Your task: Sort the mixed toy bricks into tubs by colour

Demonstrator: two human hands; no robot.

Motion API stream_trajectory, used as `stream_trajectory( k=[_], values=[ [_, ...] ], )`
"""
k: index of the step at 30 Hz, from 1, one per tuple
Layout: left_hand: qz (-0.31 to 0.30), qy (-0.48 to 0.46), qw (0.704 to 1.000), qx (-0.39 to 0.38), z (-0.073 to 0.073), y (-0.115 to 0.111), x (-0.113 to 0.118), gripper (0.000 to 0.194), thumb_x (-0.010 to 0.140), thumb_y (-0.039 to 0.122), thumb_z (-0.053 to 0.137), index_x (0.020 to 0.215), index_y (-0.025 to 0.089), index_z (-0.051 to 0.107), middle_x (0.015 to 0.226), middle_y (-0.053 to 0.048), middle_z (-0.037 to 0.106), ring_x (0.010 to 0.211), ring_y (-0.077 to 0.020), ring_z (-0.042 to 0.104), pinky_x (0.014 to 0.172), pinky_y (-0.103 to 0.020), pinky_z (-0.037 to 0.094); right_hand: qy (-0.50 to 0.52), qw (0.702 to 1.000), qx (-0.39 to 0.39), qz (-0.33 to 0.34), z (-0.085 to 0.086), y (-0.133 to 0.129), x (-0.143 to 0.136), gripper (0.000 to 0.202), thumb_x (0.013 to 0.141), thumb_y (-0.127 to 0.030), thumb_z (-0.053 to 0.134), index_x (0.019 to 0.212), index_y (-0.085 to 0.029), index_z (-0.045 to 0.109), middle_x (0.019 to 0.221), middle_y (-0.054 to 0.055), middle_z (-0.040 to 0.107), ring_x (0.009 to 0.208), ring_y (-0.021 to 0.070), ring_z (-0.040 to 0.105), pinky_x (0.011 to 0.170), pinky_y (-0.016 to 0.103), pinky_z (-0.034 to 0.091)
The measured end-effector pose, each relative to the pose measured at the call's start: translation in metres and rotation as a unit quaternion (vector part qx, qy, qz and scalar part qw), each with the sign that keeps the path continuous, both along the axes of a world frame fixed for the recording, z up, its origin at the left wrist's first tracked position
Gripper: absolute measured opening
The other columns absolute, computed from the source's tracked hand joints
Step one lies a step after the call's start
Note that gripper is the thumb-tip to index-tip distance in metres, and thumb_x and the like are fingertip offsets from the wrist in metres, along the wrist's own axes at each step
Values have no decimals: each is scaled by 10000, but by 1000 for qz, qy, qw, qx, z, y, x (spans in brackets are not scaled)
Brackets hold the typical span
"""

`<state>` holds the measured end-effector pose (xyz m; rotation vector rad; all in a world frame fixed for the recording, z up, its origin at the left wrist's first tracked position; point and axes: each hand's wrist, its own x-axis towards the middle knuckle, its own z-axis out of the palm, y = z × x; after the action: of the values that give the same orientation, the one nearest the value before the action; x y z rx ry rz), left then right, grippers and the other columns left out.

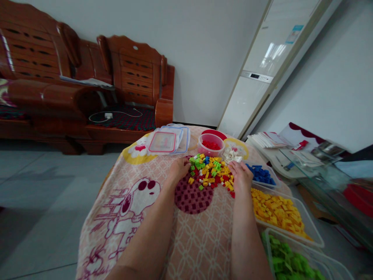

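Observation:
A mixed pile of small toy building bricks [208,171], yellow, green, red, blue and white, lies loose on the cloth-covered table. At its left edge is my left hand [179,170], fingers bent together with the tips against the bricks; whatever they may pinch is too small to make out. My right hand [241,177] rests over the pile's right edge, fingers apart, and no brick shows in its grasp. Just beyond those fingers sits a heap of white bricks [231,154]. A round tub [211,151] with red bricks inside stands behind the pile.
To the right stand clear boxes of blue bricks [260,175], yellow bricks [279,210] and green bricks [288,258]. Clear lids [163,142] are stacked at the back left, and a red lid [214,133] lies behind the tub. A glass-topped stand [317,179] adjoins the table's right.

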<state>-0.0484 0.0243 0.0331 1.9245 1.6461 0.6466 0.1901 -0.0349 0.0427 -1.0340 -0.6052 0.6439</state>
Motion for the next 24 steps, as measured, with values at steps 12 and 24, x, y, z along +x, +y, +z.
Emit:
stream_trajectory(
  k=[12,24],
  values=[
    [-3,-5,1000,-2,-1,1,0,249,857,247,515,931,191,746,727,-29,731,755,-158,666,717,-231,470,-127,970,-116,172,11,-10,-27,386,667,-393,687,929,-110,672,671,39,692,516,147,635,468,247,520],
    [-9,6,1000,2,-1,0,0,261,861,252,508,930,183,750,737,-38,733,766,-166,669,728,-233,468,-643,697,-267,169,0,-9,-64,255,893,-245,489,933,-212,739,954,71,734,941,177,644,808,246,420]
  ],
)
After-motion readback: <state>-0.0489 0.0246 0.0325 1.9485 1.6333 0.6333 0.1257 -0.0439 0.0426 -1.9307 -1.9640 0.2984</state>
